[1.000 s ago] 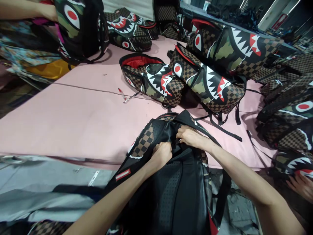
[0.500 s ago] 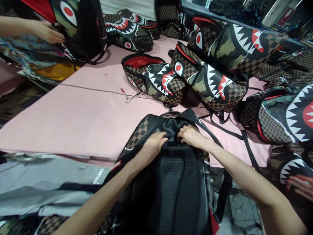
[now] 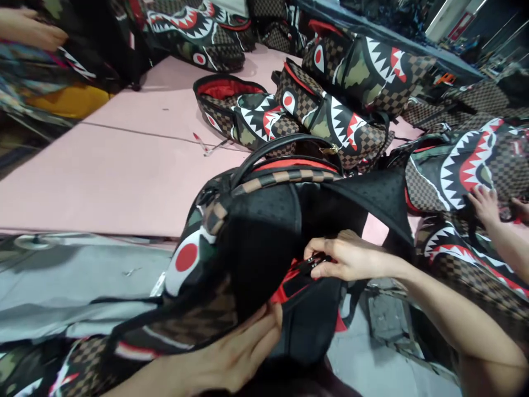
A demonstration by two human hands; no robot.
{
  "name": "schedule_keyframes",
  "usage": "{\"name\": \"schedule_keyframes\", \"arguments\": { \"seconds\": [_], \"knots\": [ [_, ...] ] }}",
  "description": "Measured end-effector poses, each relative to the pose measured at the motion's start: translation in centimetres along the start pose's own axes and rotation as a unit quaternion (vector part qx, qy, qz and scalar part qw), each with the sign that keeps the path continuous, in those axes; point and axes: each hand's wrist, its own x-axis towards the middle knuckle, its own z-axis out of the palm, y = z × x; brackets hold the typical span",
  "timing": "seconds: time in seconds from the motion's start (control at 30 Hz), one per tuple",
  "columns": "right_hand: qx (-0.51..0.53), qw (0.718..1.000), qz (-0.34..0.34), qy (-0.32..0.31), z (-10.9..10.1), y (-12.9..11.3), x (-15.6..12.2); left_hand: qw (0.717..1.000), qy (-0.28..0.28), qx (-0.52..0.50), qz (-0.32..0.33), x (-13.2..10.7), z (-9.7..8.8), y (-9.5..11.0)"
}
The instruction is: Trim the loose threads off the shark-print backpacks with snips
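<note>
Backpack (image 3: 258, 242), turned since earlier, red lining (image 3: 285, 286) bared: six o'clock. Right hand (image 3: 357, 256) pinching dark hardware (image 3: 305, 267); left hand (image 3: 248, 342) at opening's edge, grip uncertain. Shark-print bags (image 3: 324, 110): one o'clock, pink surface (image 3: 103, 176). Red-white label (image 3: 136, 351): eight o'clock, blurred.

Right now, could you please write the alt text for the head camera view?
A person's right hand pinches a small dark part at the red-lined opening of a backpack, and the left hand touches the opening's edge. Beyond, patterned backpacks with shark mouths lie on a pink table.
</note>
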Motion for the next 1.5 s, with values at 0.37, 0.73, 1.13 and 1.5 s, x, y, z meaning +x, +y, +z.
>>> {"name": "schedule_keyframes", "arguments": {
  "seconds": [0.37,0.73,1.13,1.5],
  "knots": [
    [0.000,0.999,0.040,0.001,2.2,-3.5,-1.7,0.999,-0.012,0.037,-0.018,-1.5,-1.0,3.2],
    [0.365,0.898,0.145,0.198,5.6,-2.7,-0.6,0.995,0.038,-0.011,-0.094,-2.0,1.7,3.9],
    [0.422,0.842,0.198,0.273,5.6,-2.3,1.3,0.907,-0.243,-0.154,-0.308,5.2,1.5,-1.4],
    [0.228,0.927,0.189,0.231,5.8,0.2,0.1,0.897,-0.231,-0.210,-0.315,6.0,3.8,-1.7]
  ]
}}
